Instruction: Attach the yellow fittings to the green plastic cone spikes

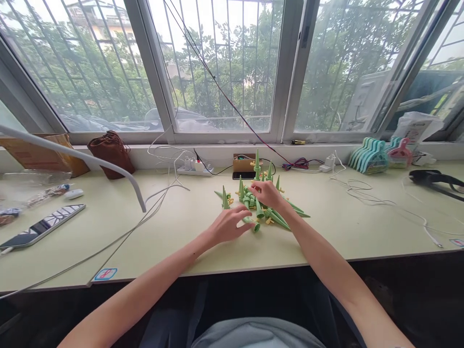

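A heap of green plant watering spikes (259, 208) with small yellow valves lies on the pale table in front of me. Several spikes stand with their points up, among them a tall one (257, 164) at the back. My left hand (230, 224) is at the heap's near left side, thumb and fingers apart around the open end of a lying spike (256, 226). Over the middle of the heap, my right hand (267, 194) has its fingers bent down and drawn together among the spikes. What its fingertips grip is hidden.
Behind the heap are a small cardboard box (243, 163) and a power strip (195, 166). White cables (159, 200) cross the left side. A phone (43, 226) lies far left; teal hangers (369, 155) and dark goggles (435, 179) are on the right.
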The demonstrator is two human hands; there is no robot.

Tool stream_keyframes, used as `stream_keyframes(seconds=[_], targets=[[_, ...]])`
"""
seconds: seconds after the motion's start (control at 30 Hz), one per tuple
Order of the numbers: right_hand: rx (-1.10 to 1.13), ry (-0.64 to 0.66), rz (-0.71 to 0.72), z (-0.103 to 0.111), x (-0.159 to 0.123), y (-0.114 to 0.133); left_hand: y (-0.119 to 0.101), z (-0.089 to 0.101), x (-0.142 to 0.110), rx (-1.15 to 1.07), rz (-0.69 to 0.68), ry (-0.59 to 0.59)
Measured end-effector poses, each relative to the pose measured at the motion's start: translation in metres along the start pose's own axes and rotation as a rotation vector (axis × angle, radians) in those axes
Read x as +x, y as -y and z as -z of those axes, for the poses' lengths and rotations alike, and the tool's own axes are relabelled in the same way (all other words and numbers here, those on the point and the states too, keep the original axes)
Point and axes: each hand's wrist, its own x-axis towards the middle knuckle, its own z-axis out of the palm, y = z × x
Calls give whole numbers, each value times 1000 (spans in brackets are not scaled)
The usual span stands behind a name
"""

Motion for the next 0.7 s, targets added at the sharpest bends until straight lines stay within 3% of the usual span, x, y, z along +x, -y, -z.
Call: stream_keyframes(seconds=[0.23, 0.53, 0.7], targets=[[7, 73, 9, 4, 1, -2, -14, -2, 8, 31, 28, 212], [46, 266, 9, 12, 1, -4, 1, 14, 20, 6, 154, 202], [69, 334, -11, 16, 0, -4, 7, 10, 41, 54, 299, 202]])
